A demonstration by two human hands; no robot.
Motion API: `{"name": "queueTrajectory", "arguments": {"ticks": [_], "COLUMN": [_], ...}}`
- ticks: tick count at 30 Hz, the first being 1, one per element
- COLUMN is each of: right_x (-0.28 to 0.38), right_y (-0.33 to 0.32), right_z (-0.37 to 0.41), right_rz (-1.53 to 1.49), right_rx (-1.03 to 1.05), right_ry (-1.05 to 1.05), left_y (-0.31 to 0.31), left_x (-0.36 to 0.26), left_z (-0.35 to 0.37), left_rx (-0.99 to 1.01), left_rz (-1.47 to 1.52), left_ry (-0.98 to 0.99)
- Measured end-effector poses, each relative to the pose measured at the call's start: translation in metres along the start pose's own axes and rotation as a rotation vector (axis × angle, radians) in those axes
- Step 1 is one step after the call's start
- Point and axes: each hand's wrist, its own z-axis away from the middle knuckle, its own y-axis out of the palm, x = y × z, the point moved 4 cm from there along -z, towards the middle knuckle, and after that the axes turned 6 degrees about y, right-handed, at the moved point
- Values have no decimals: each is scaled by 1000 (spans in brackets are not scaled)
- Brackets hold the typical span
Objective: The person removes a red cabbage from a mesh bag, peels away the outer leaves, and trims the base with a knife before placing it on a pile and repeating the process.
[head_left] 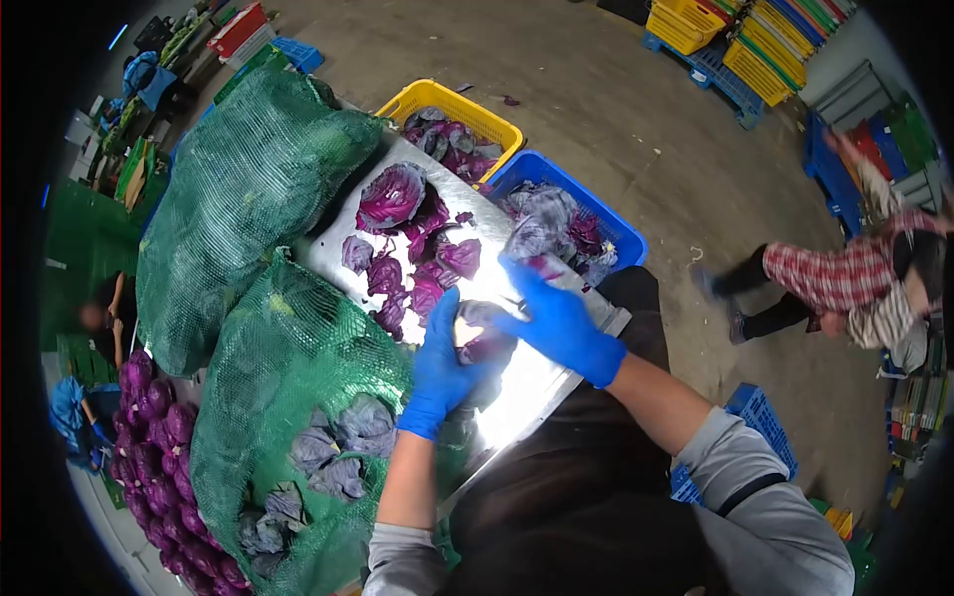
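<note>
My left hand [437, 366], in a blue glove, is closed around the side of a red cabbage [484, 336] just above the shiny metal table [522, 392]. A pale cut area shows on the cabbage. My right hand [564, 323], also blue-gloved, is at the cabbage's right side, thumb close to it and fingers stretched apart; slight blur hides whether they touch. Loose purple leaves [427, 283] lie on the table beyond my hands, with a larger cupped leaf piece [393, 197] at the far end.
A blue crate [626, 238] and a yellow crate [512, 134] hold leaves beside the table. Green mesh sacks [248, 189] stand on the left, near piled red cabbages [159, 467]. A person in a checked garment [830, 278] is at right. Stacked crates [765, 50] stand farther back.
</note>
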Motion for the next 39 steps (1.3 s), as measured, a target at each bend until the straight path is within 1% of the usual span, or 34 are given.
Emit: {"name": "queueTrajectory", "arguments": {"ticks": [1, 3, 4, 6, 7, 9, 10, 12, 13, 15, 16, 18, 19, 21, 22, 23, 24, 25, 26, 27, 28, 30, 31, 32, 34, 35, 36, 38, 39], "right_x": [5, 16, 13, 8, 7, 11, 14, 22, 19, 21, 18, 21, 20, 20, 21, 29, 34, -22, -21, -24, -27, -11, -13, -24, -52, -63, -50, -40, -38], "right_y": [1, 4, 6, 12, 10, 0, -2, -2, 1, 5, 6, 3, 3, 3, -1, -9, -16, 1, -9, 0, 10, 19, 27, 36, 38, 31, 8, -9, 0], "right_z": [0, 2, 2, 6, 6, 5, 6, 11, 13, 15, 17, 18, 17, 16, 14, 9, 4, -14, -23, -23, -21, -14, -15, -19, -36, -44, -40, -33, -27], "right_rz": [-1, -463, -462, -180, -177, 73, 76, 386, 389, 392, 394, 322, 322, 392, 394, 274, 152, -48, -129, -238, -342, -318, -309, -320, -351, -237, -150, -316, -432], "right_rx": [-2, 264, 266, 233, 235, 137, 139, 118, 114, -3, -3, 22, 21, 15, 12, 32, 56, -9, 129, 142, 157, 149, 59, 65, -84, -254, -300, -70, 66], "right_ry": [1, 78, 78, -34, -38, -21, -22, -153, -149, -290, -288, -236, -235, -220, -214, -247, -280, -142, 148, 132, 119, 170, 102, 101, 63, 98, 1, 48, 19], "left_y": [2, 0, 1, 0, 1, 6, 8, 13, 17, 25, 29, 30, 35, 34, 36, 25, 22, 32, 33, 32, 32, 27, 23, 22, 22, 21, 21, 20, 21], "left_x": [-3, -10, -14, -33, -36, -39, -40, -42, -42, -31, -29, -28, -13, -4, -2, -36, -57, -50, -55, -45, -43, -32, -27, -23, -17, -17, -20, -27, -27], "left_z": [1, 5, 4, 2, -1, -6, -8, -13, -16, -19, -19, -18, -16, -20, -15, -16, -16, -4, 2, 8, 13, 24, 29, 31, 35, 37, 35, 33, 32], "left_rx": [-26, -84, -86, -230, -234, -243, -245, -238, -234, -427, -425, -347, -346, -369, -364, -327, -293, -318, -342, -202, -216, -276, -283, -280, -275, -276, -273, -261, -261], "left_rz": [-11, -58, -57, 176, 176, 226, 250, 300, 304, 923, 926, 298, 298, 32, 35, -56, -148, -318, -492, -179, -111, 39, 105, 167, 237, 253, 256, 271, 275], "left_ry": [1, 21, 19, -138, -137, -170, -188, -218, -215, -320, -321, -191, -191, -122, -120, -94, -71, -21, 32, -245, -255, -189, -171, -166, -162, -161, -158, -183, -184]}}
